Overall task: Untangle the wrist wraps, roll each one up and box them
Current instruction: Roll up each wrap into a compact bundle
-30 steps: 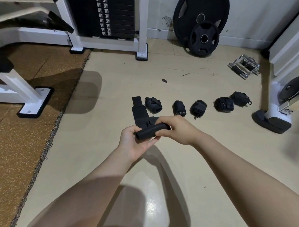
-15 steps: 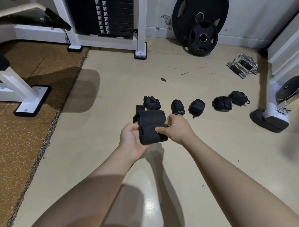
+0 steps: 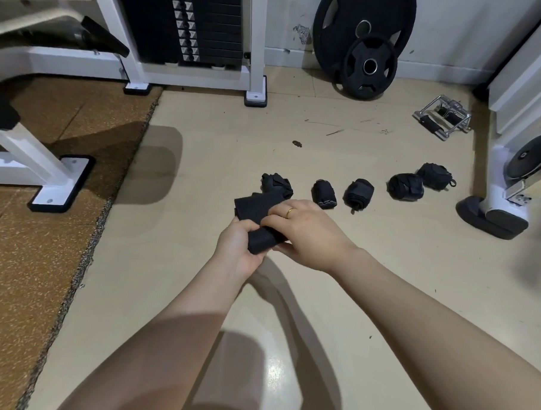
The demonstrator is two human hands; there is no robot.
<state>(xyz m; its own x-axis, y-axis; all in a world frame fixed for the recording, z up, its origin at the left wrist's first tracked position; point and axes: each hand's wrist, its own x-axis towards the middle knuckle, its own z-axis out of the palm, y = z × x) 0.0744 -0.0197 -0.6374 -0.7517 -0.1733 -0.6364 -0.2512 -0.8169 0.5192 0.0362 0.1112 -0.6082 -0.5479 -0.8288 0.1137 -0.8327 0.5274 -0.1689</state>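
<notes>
both forearms extend forward over the beige floor (image 3: 202, 177). the left hand (image 3: 237, 250) grips the near, rolled end of a black wrist wrap (image 3: 261, 218), its fingers curled around the roll from below. the right hand (image 3: 305, 234) lies over the same wrap from the right, fingers (image 3: 273, 215) pressed on top and thumb beneath, pinching the fabric; a gold ring (image 3: 291, 212) sits on one finger. the loose end of the wrap projects beyond the hands, above the floor.

beyond the hands, five rolled wrist wraps (image 3: 358, 194) lie on the floor in a row running to the right. farther back, a cable handle (image 3: 443, 121) rests on the floor, two weight plates (image 3: 367, 63) lean against the wall, and a weight stack machine (image 3: 193, 24) stands at upper left.
</notes>
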